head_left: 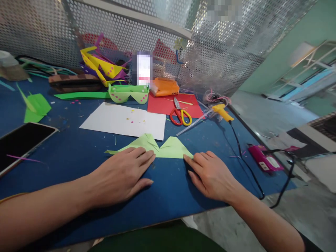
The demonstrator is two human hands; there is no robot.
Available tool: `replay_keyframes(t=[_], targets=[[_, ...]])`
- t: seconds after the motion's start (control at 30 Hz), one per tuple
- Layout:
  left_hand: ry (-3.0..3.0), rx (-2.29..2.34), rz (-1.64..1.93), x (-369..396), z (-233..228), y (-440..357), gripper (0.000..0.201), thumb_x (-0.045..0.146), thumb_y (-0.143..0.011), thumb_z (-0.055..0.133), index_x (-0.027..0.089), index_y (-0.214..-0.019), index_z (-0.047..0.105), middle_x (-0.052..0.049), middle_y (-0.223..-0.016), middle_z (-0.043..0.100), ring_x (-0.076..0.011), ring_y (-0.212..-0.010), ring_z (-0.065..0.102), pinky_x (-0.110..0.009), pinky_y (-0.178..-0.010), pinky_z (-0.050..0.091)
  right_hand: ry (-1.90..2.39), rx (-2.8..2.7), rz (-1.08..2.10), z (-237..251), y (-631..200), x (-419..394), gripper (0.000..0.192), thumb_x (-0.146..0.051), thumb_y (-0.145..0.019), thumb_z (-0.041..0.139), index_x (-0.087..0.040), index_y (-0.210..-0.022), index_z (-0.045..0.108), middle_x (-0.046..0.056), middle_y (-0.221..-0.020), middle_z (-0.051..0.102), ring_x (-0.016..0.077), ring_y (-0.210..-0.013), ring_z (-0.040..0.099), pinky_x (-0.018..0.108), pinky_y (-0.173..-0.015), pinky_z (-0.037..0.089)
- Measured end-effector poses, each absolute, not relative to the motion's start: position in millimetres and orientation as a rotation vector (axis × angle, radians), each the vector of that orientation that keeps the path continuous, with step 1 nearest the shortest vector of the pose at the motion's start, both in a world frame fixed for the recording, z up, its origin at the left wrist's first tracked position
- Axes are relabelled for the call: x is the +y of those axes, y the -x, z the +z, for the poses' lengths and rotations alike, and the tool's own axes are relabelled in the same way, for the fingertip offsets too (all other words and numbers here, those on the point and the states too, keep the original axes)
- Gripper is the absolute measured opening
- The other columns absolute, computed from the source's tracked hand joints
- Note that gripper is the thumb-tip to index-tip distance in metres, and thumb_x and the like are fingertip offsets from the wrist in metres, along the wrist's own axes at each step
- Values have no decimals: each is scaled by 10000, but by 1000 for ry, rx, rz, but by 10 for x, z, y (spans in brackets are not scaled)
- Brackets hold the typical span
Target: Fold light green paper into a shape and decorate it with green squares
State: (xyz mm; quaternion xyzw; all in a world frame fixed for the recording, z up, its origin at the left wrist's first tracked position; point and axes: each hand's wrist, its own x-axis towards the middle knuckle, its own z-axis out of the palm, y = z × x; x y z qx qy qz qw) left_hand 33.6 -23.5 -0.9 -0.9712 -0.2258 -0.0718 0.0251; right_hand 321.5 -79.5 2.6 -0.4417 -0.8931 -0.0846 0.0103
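Light green paper cutout (pixel 168 148), thin and flat, shaped like two joined peaks with a notch between, lies on the blue bench (pixel 78 150) near its front edge. Left hand (pixel 120 175) rests flat, fingers spread loosely, fingertips on the cutout's left lower edge. Right hand (pixel 210 175) lies flat too, fingertips touching its right corner. Neither hand grips anything. Behind the cutout: a white sheet (pixel 123 120), red paper (pixel 168 103) with red-and-yellow scissors (pixel 180 113), a yellow glue gun (pixel 222 112). Perforated metal screen (pixel 131 31) at back.
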Motion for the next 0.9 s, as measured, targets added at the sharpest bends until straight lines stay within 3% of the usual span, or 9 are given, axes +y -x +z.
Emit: replay_keyframes(t=[0.43, 0.53, 0.67, 0.8, 0.9], targets=[[2956, -655, -319, -178, -45, -311, 447, 441, -926, 485, 150, -1232, 630, -153, -1275, 633, -324, -1155, 561, -461, -939, 461, 1634, -2611, -404, -46, -3578, -964, 424, -300, -949, 417, -63, -1231, 627, 104, -850, 613, 227, -744, 536, 375, -716, 336], [2944, -656, -317, -184, -44, -317, 381, 323, -939, 436, 151, -1209, 643, -145, -1256, 641, -309, -1138, 562, -457, -935, 470, 1662, -2472, -523, -12, -3675, -1037, 388, -293, -948, 452, -65, -1203, 635, 104, -850, 626, 220, -748, 557, 362, -704, 360], [2950, -672, -339, -164, -12, -371, 381, 119, -892, 378, 134, -1133, 673, -147, -1175, 663, -291, -1067, 580, -431, -878, 502, 1506, -2158, -728, 45, -3533, -1029, 280, -209, -921, 546, -99, -1164, 633, 91, -845, 653, 197, -767, 575, 341, -724, 397], [2960, -674, -373, -100, 7, -409, 337, 98, -919, 382, 157, -1034, 692, -126, -1038, 677, -238, -938, 610, -349, -771, 533, 1197, -2480, -541, 45, -3172, -819, 197, -155, -948, 501, -145, -1070, 654, 88, -951, 682, 200, -917, 578, 351, -819, 395], [2953, -677, -394, -59, 5, -402, 329, 85, -923, 386, 160, -1022, 690, -110, -957, 673, -220, -861, 618, -321, -686, 538, 1008, -2690, -542, 33, -2938, -609, 226, -130, -968, 446, -132, -973, 671, 86, -889, 662, 198, -873, 560, 360, -794, 377]])
